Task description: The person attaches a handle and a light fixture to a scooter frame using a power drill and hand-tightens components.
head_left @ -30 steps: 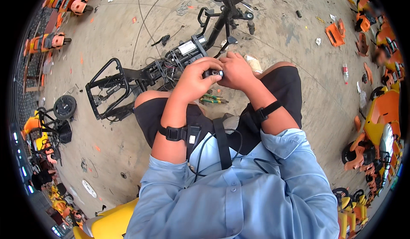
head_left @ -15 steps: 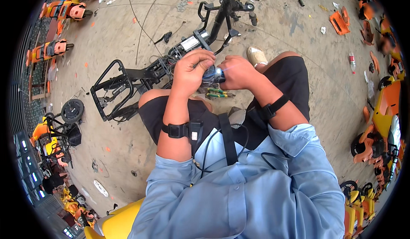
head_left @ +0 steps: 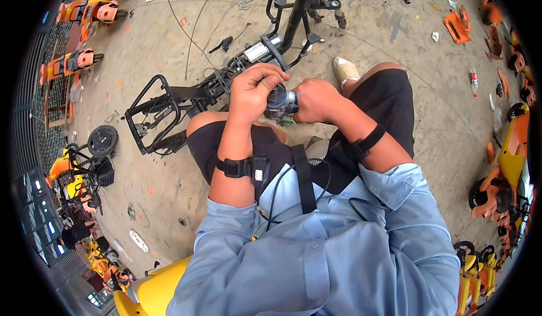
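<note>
Between my two hands is a small dark rounded part (head_left: 275, 102) with blue tints and a pale square patch on its right side; its kind is hard to tell. My left hand (head_left: 252, 93) is at its left and top edge, thumb and fingers pinched together; what they grip is hidden. Closed into a fist, my right hand (head_left: 315, 100) holds the part's right end. Just beyond my hands lies a black scooter frame (head_left: 195, 95) on the floor, with wires and a silver-labelled box (head_left: 257, 52) along it. Green-handled pliers (head_left: 288, 121) show partly below the part.
Loose cables (head_left: 191, 34) trail over the concrete floor. A wheel (head_left: 103, 141) and scooter parts lie left. Orange panels (head_left: 456, 28) and a plastic bottle (head_left: 473, 82) lie right, near a yellow body panel (head_left: 512, 138). Something yellow (head_left: 161, 290) is behind me at lower left.
The view has shifted slightly, moving the frame and floor things a little to the right. The dark part now sits lower, covering most of the pliers. Both hands keep their grip.
</note>
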`<action>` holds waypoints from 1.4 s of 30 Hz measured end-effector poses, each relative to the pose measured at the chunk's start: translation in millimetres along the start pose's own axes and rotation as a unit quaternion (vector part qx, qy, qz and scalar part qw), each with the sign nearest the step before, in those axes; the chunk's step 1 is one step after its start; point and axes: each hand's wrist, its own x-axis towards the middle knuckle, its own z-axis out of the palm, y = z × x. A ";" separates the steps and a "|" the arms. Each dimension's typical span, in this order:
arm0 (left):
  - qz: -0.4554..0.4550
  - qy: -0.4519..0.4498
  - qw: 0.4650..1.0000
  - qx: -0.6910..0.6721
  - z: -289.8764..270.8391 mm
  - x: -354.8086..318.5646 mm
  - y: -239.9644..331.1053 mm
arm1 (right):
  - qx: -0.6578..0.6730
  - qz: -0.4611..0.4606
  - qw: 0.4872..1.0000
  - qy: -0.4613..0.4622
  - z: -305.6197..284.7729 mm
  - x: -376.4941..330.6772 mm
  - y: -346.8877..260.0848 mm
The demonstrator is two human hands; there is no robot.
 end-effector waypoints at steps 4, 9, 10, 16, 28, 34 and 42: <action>0.095 0.007 0.993 -0.066 -12.6 15.8 12.7 | 0.017 -0.009 0.999 -0.047 14.1 -3.5 2.3; -0.006 0.157 0.986 -0.047 -27.3 12.7 1.3 | 0.113 -0.016 0.993 0.006 10.4 -7.8 7.9; -0.019 0.126 0.991 -0.044 -26.9 12.5 1.5 | 0.134 -0.019 0.990 0.039 7.8 -7.2 10.5; -0.109 0.000 0.966 0.235 3.2 0.0 26.5 | 0.267 0.022 0.960 0.078 -7.7 -1.0 8.2; -0.076 0.030 0.937 0.340 26.2 2.9 37.8 | 0.597 0.007 0.758 0.261 -39.4 -0.6 0.1; -0.075 0.039 0.933 0.350 25.1 -0.1 40.8 | 0.511 0.009 0.810 0.287 -33.7 4.2 -2.4; -0.095 0.036 0.917 0.385 -1.2 -21.0 23.9 | 0.625 -0.066 0.589 0.508 -118.6 -33.0 70.9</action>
